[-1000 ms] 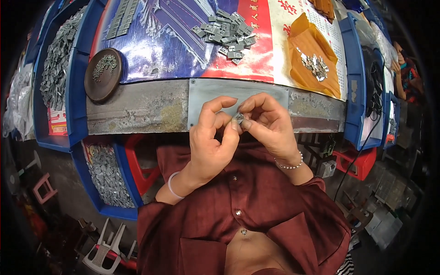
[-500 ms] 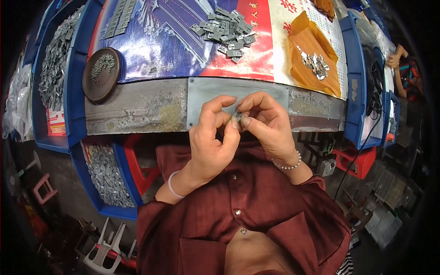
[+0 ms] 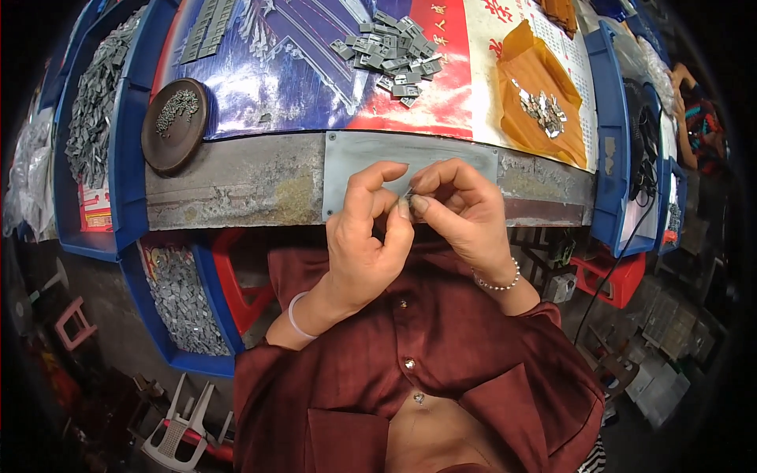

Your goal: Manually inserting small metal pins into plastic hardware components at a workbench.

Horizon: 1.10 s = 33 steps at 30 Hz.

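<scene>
Small grey piece [image 3: 408,195], between left fingers [image 3: 400,229] and right fingers [image 3: 443,220], partly hidden

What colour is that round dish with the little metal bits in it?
The round dish is dark brown, showing best in the head view.

The printed sheet [image 3: 307,112] is glossy, throwing back broad glare, over a bench [image 3: 244,193] whose front edge is rough and pitted. The pale plate [image 3: 414,147] looks smooth and matt; the round dish [image 3: 180,151] resembles dark wood. Matt grey pieces [image 3: 394,55] contrast with shiny metallic slips [image 3: 544,114] on creased orange paper [image 3: 516,69]. The bin [image 3: 130,158] is blue plastic, the shirt [image 3: 347,355] softly lustrous cloth. The small held piece [image 3: 408,194] may be metal, but is mostly hidden.
</scene>
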Each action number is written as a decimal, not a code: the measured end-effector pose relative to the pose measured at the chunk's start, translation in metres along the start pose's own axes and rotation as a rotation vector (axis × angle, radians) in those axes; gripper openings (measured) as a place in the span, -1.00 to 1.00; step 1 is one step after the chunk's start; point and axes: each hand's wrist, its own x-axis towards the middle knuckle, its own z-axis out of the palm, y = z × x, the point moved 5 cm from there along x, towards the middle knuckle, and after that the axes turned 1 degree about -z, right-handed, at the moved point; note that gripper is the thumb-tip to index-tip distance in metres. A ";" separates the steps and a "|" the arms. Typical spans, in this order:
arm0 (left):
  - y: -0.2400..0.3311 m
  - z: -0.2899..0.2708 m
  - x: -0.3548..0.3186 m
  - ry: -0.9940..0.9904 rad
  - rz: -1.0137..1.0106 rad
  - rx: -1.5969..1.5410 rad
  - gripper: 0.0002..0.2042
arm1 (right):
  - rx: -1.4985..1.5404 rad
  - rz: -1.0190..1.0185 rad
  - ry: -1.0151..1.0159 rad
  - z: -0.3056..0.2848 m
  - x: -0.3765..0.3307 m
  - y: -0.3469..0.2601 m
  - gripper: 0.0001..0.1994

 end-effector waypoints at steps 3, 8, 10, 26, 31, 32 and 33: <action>-0.001 0.000 0.000 0.001 -0.004 -0.008 -0.63 | -0.040 0.005 0.032 -0.001 0.000 0.000 -0.90; -0.001 -0.001 0.001 0.001 0.039 0.040 -0.61 | -0.161 0.020 0.052 -0.001 0.001 -0.005 -0.91; 0.000 -0.001 0.002 -0.005 0.046 0.049 -0.61 | -0.228 0.014 0.049 -0.001 0.001 -0.005 -0.92; 0.001 -0.004 0.004 -0.206 -0.071 0.013 -0.52 | -0.582 0.224 -0.472 -0.006 0.032 -0.025 -0.89; -0.001 -0.007 0.005 -0.274 -0.124 0.048 -0.48 | -0.748 0.031 -0.619 0.000 0.044 -0.033 -0.86; -0.002 -0.007 0.004 -0.273 -0.118 0.048 -0.47 | -0.746 0.033 -0.620 0.001 0.046 -0.034 -0.86; -0.001 -0.008 0.005 -0.274 -0.121 0.048 -0.47 | -0.770 0.023 -0.624 0.002 0.047 -0.034 -0.86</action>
